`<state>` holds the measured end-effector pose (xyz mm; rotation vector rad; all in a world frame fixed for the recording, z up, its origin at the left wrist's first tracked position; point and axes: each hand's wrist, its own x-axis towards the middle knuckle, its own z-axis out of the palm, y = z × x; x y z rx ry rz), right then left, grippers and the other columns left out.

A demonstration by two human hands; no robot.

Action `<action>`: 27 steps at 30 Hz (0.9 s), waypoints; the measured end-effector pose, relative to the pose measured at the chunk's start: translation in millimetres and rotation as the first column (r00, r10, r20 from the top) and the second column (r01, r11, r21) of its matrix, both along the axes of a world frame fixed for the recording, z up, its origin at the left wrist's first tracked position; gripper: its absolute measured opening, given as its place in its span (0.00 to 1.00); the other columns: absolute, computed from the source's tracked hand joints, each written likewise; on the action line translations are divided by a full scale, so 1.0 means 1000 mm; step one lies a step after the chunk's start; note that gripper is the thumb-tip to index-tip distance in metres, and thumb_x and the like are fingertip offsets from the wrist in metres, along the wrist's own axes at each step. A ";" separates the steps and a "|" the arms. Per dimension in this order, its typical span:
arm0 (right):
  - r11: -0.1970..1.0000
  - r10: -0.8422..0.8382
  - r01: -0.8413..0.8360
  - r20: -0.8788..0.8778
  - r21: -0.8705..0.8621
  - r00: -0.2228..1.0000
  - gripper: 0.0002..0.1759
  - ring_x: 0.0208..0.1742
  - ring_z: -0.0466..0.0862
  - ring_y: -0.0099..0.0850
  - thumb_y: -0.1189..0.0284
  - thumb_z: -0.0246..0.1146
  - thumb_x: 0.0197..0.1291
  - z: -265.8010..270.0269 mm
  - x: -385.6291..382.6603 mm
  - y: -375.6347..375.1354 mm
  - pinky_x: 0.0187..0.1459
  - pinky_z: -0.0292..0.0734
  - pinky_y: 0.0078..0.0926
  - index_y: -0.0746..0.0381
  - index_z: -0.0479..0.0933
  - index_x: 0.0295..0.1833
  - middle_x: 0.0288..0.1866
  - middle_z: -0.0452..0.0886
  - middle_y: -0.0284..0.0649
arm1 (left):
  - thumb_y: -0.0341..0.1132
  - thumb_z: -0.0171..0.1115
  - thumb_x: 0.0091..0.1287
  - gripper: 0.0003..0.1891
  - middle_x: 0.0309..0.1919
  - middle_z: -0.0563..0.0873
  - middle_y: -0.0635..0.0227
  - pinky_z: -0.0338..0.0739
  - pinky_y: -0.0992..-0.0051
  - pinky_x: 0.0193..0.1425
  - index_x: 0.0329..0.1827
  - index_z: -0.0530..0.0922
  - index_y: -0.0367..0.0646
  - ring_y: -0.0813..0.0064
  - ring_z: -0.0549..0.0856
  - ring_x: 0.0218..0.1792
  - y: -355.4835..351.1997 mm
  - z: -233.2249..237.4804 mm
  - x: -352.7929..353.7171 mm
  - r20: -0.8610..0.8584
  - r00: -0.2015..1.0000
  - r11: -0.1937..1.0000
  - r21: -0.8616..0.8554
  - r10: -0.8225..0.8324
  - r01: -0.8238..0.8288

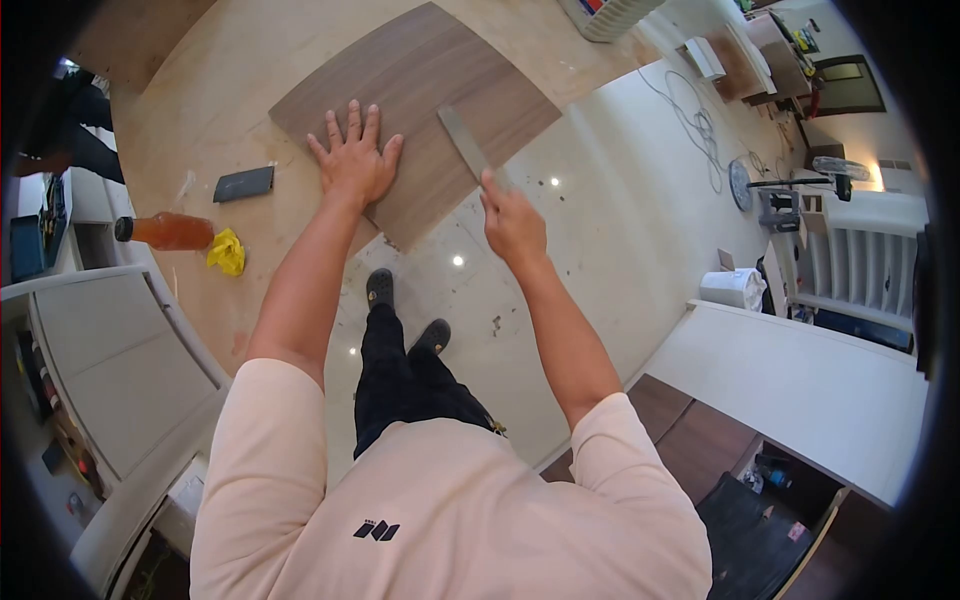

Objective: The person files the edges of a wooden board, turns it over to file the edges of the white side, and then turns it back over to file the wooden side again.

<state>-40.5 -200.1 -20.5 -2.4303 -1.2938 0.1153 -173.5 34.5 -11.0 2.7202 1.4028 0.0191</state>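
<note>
The left hand is pressing flat, fingers spread, on the wood panel. The right hand is gripping a metal strip, its fingers closed around it, at the panel's near edge.

Looking like a home being fitted out, doubling as a carpentry site: showing a plywood workbench, a wood-grain panel, loose cables trailing over glossy floor tiles, unfinished white cabinets.

Left hand: palm down, fingers spread, arm extended forward. Right hand: fingers closed in a grip, arm extended forward.
</note>
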 end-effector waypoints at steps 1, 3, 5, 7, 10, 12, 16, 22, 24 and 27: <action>1.000 0.005 -0.004 0.016 -0.029 1.000 0.22 0.32 0.83 0.50 0.60 0.62 0.71 0.001 -0.001 -0.005 0.30 0.78 0.47 0.39 0.77 0.70 0.36 0.79 0.47 | 0.66 0.38 0.77 0.38 0.86 0.52 0.66 0.37 0.35 0.82 0.85 0.55 0.59 0.48 0.46 0.85 0.002 -0.001 0.002 0.003 1.000 1.000 0.014 0.001 -0.001; 0.999 0.053 -0.054 -0.041 -0.010 0.998 0.22 0.32 0.83 0.50 0.61 0.62 0.71 0.001 -0.038 -0.058 0.30 0.78 0.47 0.39 0.77 0.70 0.35 0.79 0.46 | 0.66 0.39 0.77 0.38 0.86 0.52 0.66 0.38 0.35 0.82 0.85 0.55 0.59 0.48 0.47 0.85 0.004 -0.006 0.000 0.015 1.000 1.000 0.020 0.008 -0.009; 0.999 0.034 -0.038 -0.164 -0.022 0.986 0.23 0.33 0.82 0.51 0.63 0.63 0.71 0.005 -0.067 -0.084 0.33 0.78 0.46 0.41 0.77 0.71 0.32 0.76 0.46 | 0.66 0.39 0.77 0.38 0.86 0.52 0.66 0.37 0.35 0.82 0.86 0.54 0.59 0.48 0.47 0.85 0.003 -0.005 0.000 0.033 0.999 1.000 0.020 0.016 -0.017; 1.000 0.022 -0.024 -0.189 -0.008 0.982 0.24 0.32 0.81 0.51 0.63 0.64 0.71 0.003 -0.078 -0.081 0.34 0.77 0.45 0.41 0.76 0.71 0.30 0.75 0.46 | 0.66 0.39 0.77 0.38 0.86 0.52 0.67 0.37 0.35 0.82 0.86 0.55 0.59 0.48 0.47 0.85 0.002 -0.007 -0.002 0.018 1.000 1.000 0.018 0.019 -0.019; 0.997 0.047 -0.043 -0.068 0.065 0.997 0.25 0.31 0.80 0.49 0.63 0.65 0.70 -0.004 -0.040 -0.017 0.32 0.77 0.45 0.41 0.77 0.71 0.30 0.73 0.46 | 0.66 0.39 0.77 0.38 0.86 0.52 0.67 0.37 0.35 0.82 0.85 0.55 0.59 0.47 0.47 0.84 0.004 -0.005 0.001 0.027 1.000 1.000 0.027 0.010 -0.011; 0.998 0.024 -0.020 -0.055 0.064 0.998 0.25 0.30 0.80 0.49 0.64 0.66 0.69 0.004 -0.036 -0.002 0.32 0.76 0.45 0.41 0.77 0.71 0.30 0.73 0.45 | 0.65 0.39 0.77 0.38 0.86 0.53 0.67 0.37 0.35 0.82 0.85 0.55 0.59 0.47 0.47 0.84 0.003 -0.005 -0.002 0.022 1.000 0.999 0.032 0.002 -0.002; 0.998 0.062 -0.061 -0.127 0.007 0.990 0.23 0.31 0.80 0.49 0.65 0.65 0.70 0.003 -0.084 -0.067 0.32 0.76 0.44 0.43 0.78 0.69 0.30 0.74 0.45 | 0.65 0.39 0.77 0.37 0.86 0.53 0.68 0.38 0.35 0.82 0.85 0.56 0.60 0.48 0.48 0.84 0.005 -0.009 0.002 0.049 0.999 0.998 0.058 0.010 -0.013; 0.995 0.068 -0.066 -0.026 0.071 0.997 0.24 0.28 0.81 0.49 0.65 0.65 0.68 0.000 -0.058 -0.015 0.28 0.76 0.45 0.39 0.78 0.70 0.33 0.75 0.43 | 0.65 0.38 0.77 0.36 0.85 0.53 0.69 0.38 0.35 0.82 0.85 0.56 0.62 0.48 0.48 0.84 0.005 -0.011 0.000 0.046 0.999 0.999 0.048 0.018 -0.020; 0.997 0.067 -0.068 0.037 0.034 0.997 0.24 0.27 0.80 0.48 0.65 0.66 0.68 -0.005 -0.069 -0.031 0.27 0.76 0.45 0.39 0.78 0.69 0.33 0.76 0.42 | 0.64 0.38 0.77 0.36 0.85 0.54 0.69 0.38 0.35 0.82 0.85 0.57 0.62 0.48 0.48 0.84 0.004 -0.013 0.001 0.051 0.999 0.998 0.054 0.012 -0.015; 0.998 0.067 -0.062 -0.197 0.032 0.978 0.22 0.29 0.79 0.46 0.66 0.65 0.70 0.015 -0.114 -0.081 0.28 0.74 0.43 0.42 0.79 0.69 0.30 0.74 0.42 | 0.62 0.39 0.78 0.34 0.85 0.55 0.69 0.39 0.36 0.82 0.84 0.58 0.61 0.48 0.50 0.84 0.008 -0.016 0.000 0.070 0.997 0.996 0.091 0.021 -0.027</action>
